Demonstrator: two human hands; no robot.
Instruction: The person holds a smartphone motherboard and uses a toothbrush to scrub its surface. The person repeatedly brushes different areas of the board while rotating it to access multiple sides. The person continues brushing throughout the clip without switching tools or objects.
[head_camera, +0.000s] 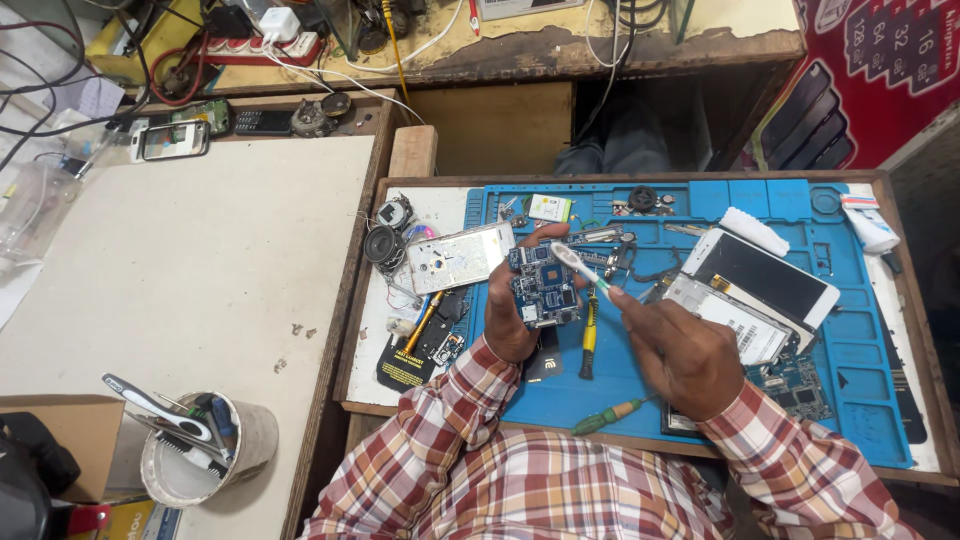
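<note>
Centre of the frame: the left hand (512, 325) holds a small blue circuit board (543, 285) raised above the blue work mat (850, 340), its fingers closed along the board's left edge and top, the populated face turned up toward the camera. Just right of centre: the right hand (680, 355), fingers closed around the handle of a white toothbrush (580, 268), the bristle end lying on the board's upper right corner. Judged as a brushing of the board; it goes best with the board gripped by its edges only, strokes light and short, the bristles kept flat to the surface and running along the rows of parts, not across them, so that nothing small gets lifted. Left of the board, touching the mat's left border: a pale phone back shell (460, 258), a round black speaker (384, 244) beside it. Below the hands on the mat: a yellow-handled screwdriver (590, 335) and a green-handled screwdriver (610, 415). Right of the frame: a white phone with dark screen (775, 275), a second phone body (730, 320) overlapping it, and another bare board (800, 385) lower down. Lower left, on the pale table (200, 250): a white tub of tools (200, 450). Both sleeves are checked red and white.
</note>
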